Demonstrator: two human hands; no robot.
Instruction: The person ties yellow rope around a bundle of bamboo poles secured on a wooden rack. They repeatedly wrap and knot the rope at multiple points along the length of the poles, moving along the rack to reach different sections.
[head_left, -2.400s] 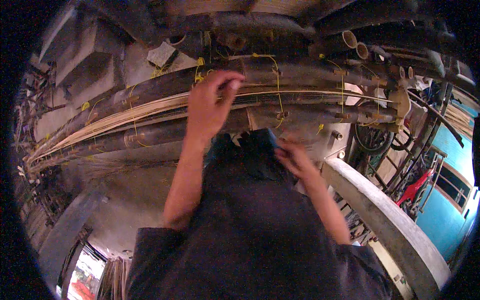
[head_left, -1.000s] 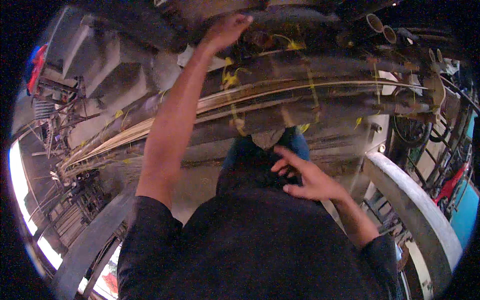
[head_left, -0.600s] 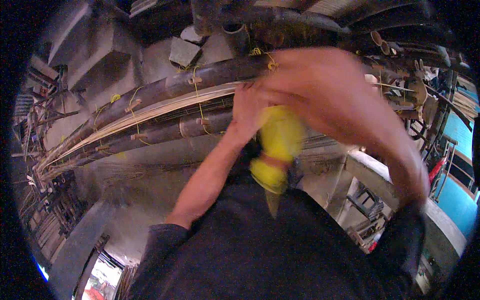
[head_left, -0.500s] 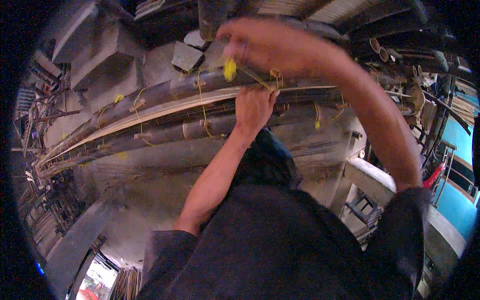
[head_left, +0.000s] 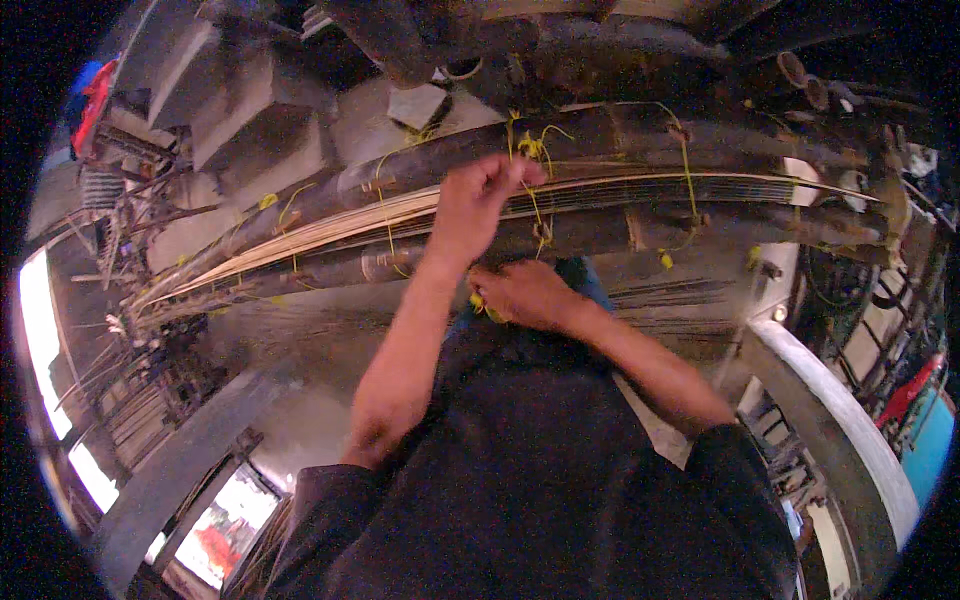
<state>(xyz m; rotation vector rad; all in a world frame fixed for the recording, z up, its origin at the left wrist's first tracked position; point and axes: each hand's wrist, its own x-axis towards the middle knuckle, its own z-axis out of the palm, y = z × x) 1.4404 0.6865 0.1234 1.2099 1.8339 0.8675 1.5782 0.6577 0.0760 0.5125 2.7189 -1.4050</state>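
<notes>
**Yellow twine bunched in my right hand**

In the head view, my right hand [head_left: 530,297] is curled around yellow twine [head_left: 492,309], just on my side of the near pole [head_left: 590,233]. The twine looks light and limp, best pinched close to its end. My left hand [head_left: 466,212] is over the pale strips [head_left: 330,231], near a yellow knot [head_left: 535,149]; blur hides whether its fingers grip anything. The strips look thin and springy, better grasped bundled.
</notes>
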